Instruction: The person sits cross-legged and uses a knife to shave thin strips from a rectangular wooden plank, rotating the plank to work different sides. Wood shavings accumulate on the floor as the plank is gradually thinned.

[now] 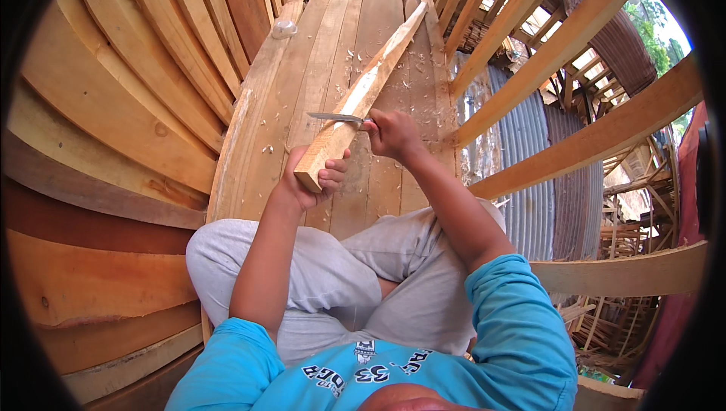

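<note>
My left hand (pixel 318 176) is wrapped round the near end of a long piece of wood (pixel 367 93), which slants away to the upper right and narrows to a point at its far end. A pale, freshly cut strip runs along its upper side. My right hand (pixel 393 133) grips a knife (pixel 336 117) by its handle, most of which the fingers hide. The blade lies across the wood, pointing left, a short way beyond my left hand. Whether its edge bites into the wood I cannot tell.
Wood shavings (pixel 349 55) are scattered over the plank floor (pixel 302 86). A small whitish object (pixel 283 29) sits at the far left. A board wall (pixel 128 101) rises on the left. Wooden rails (pixel 582 139) line the right side, with corrugated metal sheets (pixel 529 199) beyond and below.
</note>
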Demonstrator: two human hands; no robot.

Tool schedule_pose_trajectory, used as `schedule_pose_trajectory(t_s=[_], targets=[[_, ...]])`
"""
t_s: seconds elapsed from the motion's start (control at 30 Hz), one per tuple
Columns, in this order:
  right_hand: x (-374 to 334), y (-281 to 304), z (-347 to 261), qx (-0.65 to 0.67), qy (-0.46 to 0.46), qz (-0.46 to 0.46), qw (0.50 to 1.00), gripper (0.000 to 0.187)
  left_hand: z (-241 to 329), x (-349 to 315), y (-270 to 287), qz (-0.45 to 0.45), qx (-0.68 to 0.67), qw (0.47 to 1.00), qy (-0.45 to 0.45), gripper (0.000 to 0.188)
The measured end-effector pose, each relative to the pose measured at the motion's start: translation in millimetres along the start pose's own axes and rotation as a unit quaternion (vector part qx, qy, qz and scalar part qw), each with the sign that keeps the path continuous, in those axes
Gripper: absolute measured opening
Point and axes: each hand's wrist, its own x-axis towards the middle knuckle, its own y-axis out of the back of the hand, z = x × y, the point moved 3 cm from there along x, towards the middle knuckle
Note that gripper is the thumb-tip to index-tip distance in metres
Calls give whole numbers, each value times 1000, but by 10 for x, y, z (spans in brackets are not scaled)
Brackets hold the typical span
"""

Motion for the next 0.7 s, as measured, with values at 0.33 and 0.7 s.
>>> schedule_pose_trajectory(t_s=[0.33, 0.7], targets=[[-117, 170, -669, -11, -59, -48, 997, 34, -10, -161, 82, -68, -33, 997, 30, 51], [-55, 158, -461, -14, -54, -25, 998, 35, -84, -179, -11, -26, -9, 1000, 6, 54]])
